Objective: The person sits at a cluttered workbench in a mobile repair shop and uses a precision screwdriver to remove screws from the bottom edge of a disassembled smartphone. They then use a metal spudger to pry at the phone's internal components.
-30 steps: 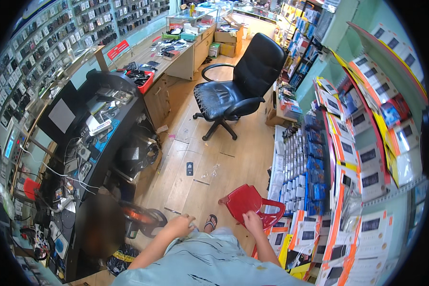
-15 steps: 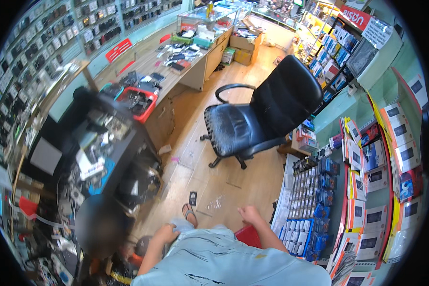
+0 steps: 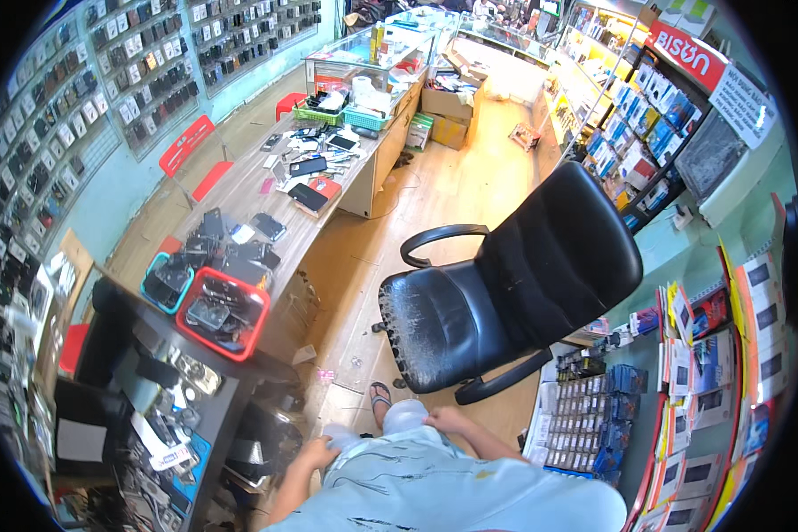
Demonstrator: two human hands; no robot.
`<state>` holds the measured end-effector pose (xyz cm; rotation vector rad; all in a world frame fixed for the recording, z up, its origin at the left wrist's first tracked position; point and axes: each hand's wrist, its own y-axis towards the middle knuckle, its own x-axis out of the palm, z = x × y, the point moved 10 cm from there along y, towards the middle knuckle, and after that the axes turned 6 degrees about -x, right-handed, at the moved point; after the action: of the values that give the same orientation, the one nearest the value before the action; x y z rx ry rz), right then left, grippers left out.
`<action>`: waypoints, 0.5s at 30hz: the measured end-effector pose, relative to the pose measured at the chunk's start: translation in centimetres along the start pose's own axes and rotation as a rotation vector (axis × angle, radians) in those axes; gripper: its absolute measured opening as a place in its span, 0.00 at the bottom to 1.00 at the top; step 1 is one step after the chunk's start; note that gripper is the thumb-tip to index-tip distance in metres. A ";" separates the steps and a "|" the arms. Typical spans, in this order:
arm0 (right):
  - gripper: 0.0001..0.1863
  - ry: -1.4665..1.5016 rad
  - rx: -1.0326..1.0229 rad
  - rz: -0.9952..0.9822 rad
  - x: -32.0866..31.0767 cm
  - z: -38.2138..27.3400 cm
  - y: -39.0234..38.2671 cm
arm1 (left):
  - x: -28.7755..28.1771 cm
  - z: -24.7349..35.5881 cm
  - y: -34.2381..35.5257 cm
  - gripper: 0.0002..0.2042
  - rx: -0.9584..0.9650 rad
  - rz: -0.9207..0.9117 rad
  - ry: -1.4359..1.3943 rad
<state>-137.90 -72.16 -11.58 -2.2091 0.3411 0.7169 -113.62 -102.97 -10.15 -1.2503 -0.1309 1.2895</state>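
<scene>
My left hand (image 3: 317, 452) is low beside the pale shorts (image 3: 404, 413) and light blue shirt (image 3: 452, 488), fingers curled at the fabric; what they grip, if anything, is unclear. My right hand (image 3: 443, 422) is at the other side of the shorts, fingers bent against them. A sandalled foot (image 3: 380, 399) is on the wooden floor just short of a worn black office chair (image 3: 505, 301), whose seat is in front of me and whose back is turned toward the right.
A dark desk (image 3: 230, 403) with clutter borders my left, then a long counter (image 3: 270, 168) with phones, a red basket (image 3: 222, 346) and teal baskets. Cardboard boxes (image 3: 448, 102) are at the back. Shelves of boxed goods (image 3: 700, 399) and small packets (image 3: 585, 417) line the right.
I have moved forward to the office chair, which now appears nearer and lower. My right hand has let go of the red plastic chair, now out of sight, and come in toward the shorts.
</scene>
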 end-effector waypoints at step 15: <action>0.50 -0.183 -0.028 -0.456 -15.8 -8.0 30.4 | -8.8 -0.3 23.8 0.44 -0.145 -0.196 -0.554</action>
<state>-161.27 -98.10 -15.98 -2.1165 -0.2606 0.6617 -131.75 -115.07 -23.14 -0.9418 -0.7359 1.4418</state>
